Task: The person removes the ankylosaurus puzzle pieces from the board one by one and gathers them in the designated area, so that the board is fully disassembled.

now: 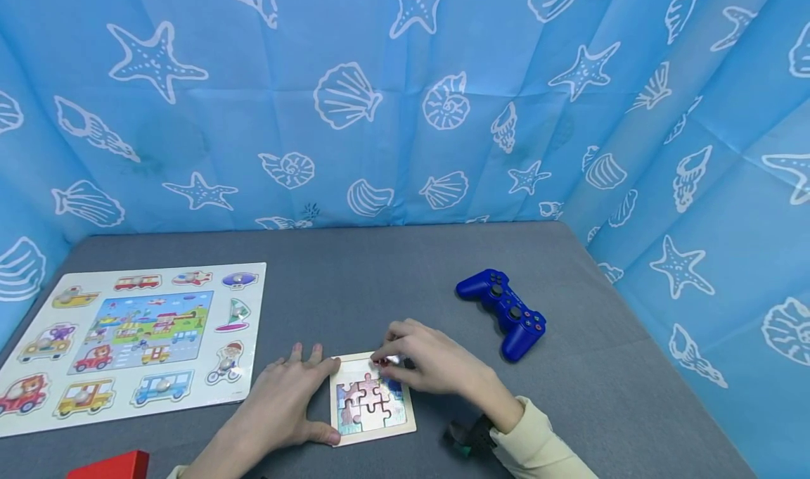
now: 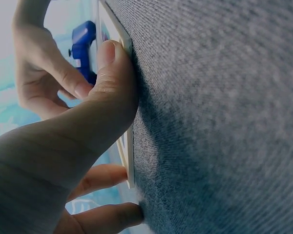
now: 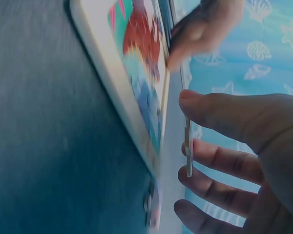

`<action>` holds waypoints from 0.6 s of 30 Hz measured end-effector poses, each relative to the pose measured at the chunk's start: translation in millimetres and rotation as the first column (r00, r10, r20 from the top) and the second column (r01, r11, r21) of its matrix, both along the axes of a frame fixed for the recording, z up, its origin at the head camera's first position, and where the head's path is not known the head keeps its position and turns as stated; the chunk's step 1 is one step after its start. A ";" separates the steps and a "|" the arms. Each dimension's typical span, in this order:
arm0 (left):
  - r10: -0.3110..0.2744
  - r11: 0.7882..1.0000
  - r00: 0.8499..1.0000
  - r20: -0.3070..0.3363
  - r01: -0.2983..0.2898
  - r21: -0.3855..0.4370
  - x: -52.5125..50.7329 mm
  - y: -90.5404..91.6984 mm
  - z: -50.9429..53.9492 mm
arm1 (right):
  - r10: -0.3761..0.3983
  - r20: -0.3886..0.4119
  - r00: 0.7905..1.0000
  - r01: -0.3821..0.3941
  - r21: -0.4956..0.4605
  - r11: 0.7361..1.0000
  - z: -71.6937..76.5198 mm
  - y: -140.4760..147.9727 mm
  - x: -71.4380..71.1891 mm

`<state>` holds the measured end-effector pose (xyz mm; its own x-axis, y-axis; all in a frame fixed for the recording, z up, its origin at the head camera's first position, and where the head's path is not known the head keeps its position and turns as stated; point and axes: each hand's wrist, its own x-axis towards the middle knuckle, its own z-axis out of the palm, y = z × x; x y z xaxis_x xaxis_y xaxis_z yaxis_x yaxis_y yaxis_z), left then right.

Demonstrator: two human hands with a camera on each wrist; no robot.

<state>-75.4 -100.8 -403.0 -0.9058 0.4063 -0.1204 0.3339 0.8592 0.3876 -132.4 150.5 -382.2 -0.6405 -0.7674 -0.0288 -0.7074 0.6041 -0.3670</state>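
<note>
A small jigsaw puzzle in a pale wooden frame (image 1: 373, 437) lies on the table, with interlocked pieces (image 1: 373, 401) inside. My left hand (image 1: 287, 398) rests at the frame's left side, thumb on the near corner and index finger at the far one. Its other fingers (image 2: 112, 217) spread past the frame onto the cloth. Over the frame's far right part, my right hand (image 1: 436, 359) pinches a thin puzzle piece (image 3: 188, 146) between thumb and fingers, held apart from the frame. Another piece (image 3: 154, 209) appears beside the frame's edge, blurred.
To the left lies a large white picture board (image 1: 249, 324) with knobbed vehicle pieces. A blue game controller (image 1: 506, 314) is on the right. One red object (image 1: 114, 466) shows at the near left edge. Behind the grey table (image 1: 354, 275) hangs a blue seashell curtain (image 1: 392, 148).
</note>
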 end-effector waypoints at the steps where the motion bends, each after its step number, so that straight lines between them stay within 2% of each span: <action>1: 0.003 1.000 1.000 0.001 -0.003 -0.001 -0.1 0.2 0.0 | -0.006 -0.010 1.000 0.006 -0.003 1.000 0.2 2.7 -1.5; 9: 0.018 1.000 1.000 0.016 -0.018 -0.001 -0.8 1.5 -0.5 | -0.077 -0.066 0.995 0.075 -0.023 0.997 2.7 29.6 -14.8; 18: 0.015 1.000 1.000 0.014 -0.015 -0.001 -1.0 1.8 -0.8 | -0.186 -0.081 0.979 0.186 -0.003 0.982 -1.1 54.1 -23.1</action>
